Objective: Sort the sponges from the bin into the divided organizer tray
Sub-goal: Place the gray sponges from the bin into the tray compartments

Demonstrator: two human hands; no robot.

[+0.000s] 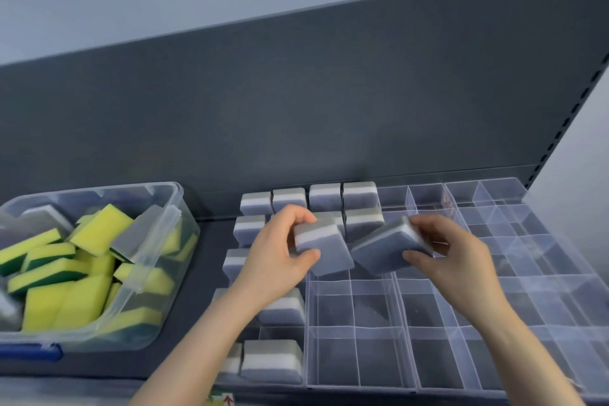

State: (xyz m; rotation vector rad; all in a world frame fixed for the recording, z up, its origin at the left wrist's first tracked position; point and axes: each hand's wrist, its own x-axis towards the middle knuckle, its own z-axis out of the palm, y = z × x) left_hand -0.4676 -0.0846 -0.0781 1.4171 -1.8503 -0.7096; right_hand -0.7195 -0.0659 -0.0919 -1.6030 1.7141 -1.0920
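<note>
My left hand (275, 252) grips a grey-and-white sponge (324, 249) between thumb and fingers, above the clear divided organizer tray (354, 328). Just to its right, my right hand (454, 257) grips a second grey sponge (384, 250), tilted. Both sponges hover over the tray's middle compartments. Several grey-and-white sponges (359, 196) stand in the tray's far and left compartments. At the left, the clear bin (171, 234) holds several yellow-and-green sponges (102, 229) and a few grey ones.
The tray's right and near compartments (514, 273) hold nothing. A dark shelf back panel (296, 102) rises right behind tray and bin. The bin has a blue latch (49, 353) at its near edge. A perforated upright (566, 122) runs along the right.
</note>
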